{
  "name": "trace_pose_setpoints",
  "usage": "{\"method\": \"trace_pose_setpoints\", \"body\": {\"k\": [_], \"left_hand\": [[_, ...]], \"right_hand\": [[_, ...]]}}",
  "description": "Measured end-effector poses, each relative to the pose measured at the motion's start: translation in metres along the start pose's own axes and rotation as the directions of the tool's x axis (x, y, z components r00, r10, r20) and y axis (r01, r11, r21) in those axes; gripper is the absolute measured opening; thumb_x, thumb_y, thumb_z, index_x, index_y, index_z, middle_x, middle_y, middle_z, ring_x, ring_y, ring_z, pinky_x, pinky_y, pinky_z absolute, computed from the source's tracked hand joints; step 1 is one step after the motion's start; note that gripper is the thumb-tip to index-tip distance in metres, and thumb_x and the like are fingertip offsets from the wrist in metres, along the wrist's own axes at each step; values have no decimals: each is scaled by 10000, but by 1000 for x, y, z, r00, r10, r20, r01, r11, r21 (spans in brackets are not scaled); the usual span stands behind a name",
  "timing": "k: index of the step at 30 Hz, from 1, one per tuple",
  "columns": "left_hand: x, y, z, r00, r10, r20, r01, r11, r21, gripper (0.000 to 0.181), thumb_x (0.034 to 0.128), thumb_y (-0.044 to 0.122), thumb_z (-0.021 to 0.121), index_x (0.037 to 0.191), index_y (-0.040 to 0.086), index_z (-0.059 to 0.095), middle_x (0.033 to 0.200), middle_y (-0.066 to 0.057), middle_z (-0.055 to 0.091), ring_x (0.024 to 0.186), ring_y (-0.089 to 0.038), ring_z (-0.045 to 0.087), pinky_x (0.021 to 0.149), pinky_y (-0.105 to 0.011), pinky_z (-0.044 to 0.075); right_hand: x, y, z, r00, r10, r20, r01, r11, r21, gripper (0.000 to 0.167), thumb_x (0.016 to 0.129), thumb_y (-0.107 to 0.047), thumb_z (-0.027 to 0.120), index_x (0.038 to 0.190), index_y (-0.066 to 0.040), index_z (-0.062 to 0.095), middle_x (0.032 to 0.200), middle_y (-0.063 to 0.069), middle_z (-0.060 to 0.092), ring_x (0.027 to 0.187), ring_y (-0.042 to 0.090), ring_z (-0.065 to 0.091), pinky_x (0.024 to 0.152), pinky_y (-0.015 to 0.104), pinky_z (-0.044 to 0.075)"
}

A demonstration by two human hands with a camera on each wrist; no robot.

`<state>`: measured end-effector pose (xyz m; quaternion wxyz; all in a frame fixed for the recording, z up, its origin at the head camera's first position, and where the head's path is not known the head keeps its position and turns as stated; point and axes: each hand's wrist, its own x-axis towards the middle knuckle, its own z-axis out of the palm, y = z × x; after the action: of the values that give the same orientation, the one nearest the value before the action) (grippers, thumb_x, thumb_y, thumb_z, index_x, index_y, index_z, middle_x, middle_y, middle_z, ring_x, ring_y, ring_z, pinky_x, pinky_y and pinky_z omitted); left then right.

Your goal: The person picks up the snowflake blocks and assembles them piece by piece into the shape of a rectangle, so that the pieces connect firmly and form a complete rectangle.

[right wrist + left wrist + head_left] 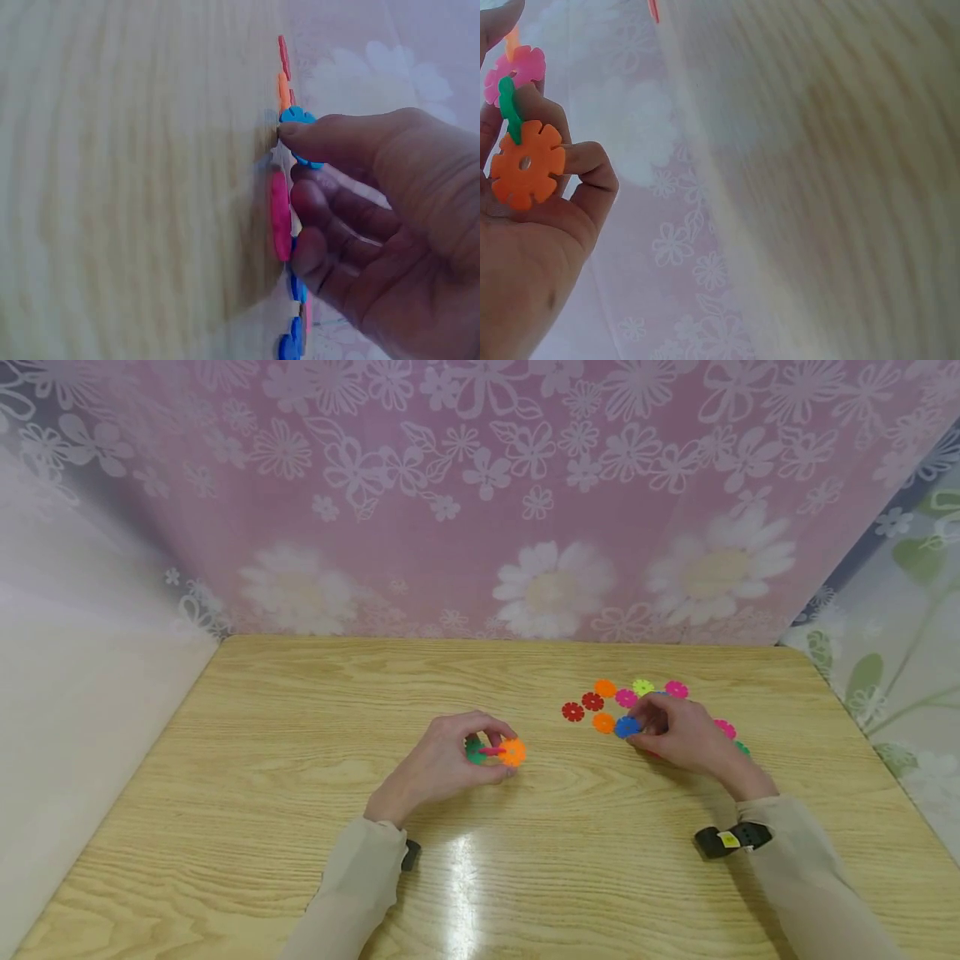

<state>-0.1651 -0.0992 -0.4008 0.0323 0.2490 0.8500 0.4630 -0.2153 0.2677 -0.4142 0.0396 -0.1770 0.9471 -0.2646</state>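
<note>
My left hand holds a short chain of notched plastic flower discs between thumb and fingers, above the table. The left wrist view shows its linked pieces: an orange disc, a green disc, a pink disc and a second orange one partly hidden. At the right, my right hand pinches a blue flower disc by thumb and fingertips, tilted up from the table. Beneath this hand lie more discs, some covered by it; a pink disc lies below its fingers in the right wrist view.
Loose discs lie around the right hand: two red ones, orange, yellow, pink and several others. The wooden table meets a flowered pink curtain at its far edge.
</note>
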Motion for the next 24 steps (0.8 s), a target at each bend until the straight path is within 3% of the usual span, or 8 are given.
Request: {"method": "trace_pose_setpoints", "body": {"k": [6, 16, 24], "left_hand": [[0, 1, 0, 1000, -16, 2, 16, 1000, -7, 313, 802, 271, 879, 1079, 287, 735, 924, 150, 662, 771, -104, 600, 711, -250, 525], [1, -1, 1, 1000, -1, 0, 1, 1000, 12, 304, 813, 281, 863, 1085, 288, 726, 933, 145, 655, 801, -100, 590, 729, -243, 510], [2, -2, 1, 1000, 16, -5, -15, 1000, 25, 294, 818, 292, 855, 1081, 282, 724, 917, 146, 649, 766, -116, 588, 692, -237, 502]], "right_hand": [[-1, -5, 6, 996, -59, -69, 63, 997, 49, 145, 930, -105, 746, 1058, -66, 693, 946, 65, 728, 832, 152, 663, 726, 223, 534], [0, -17, 13, 992, -73, -104, 89, 984, 156, 146, 911, -69, 760, 1040, -89, 694, 930, 48, 731, 821, 53, 655, 713, 211, 560], [1, -27, 17, 986, -96, -135, 121, 974, 189, 110, 909, -57, 760, 1000, -101, 715, 900, 48, 748, 791, 115, 690, 671, 215, 573]]}}
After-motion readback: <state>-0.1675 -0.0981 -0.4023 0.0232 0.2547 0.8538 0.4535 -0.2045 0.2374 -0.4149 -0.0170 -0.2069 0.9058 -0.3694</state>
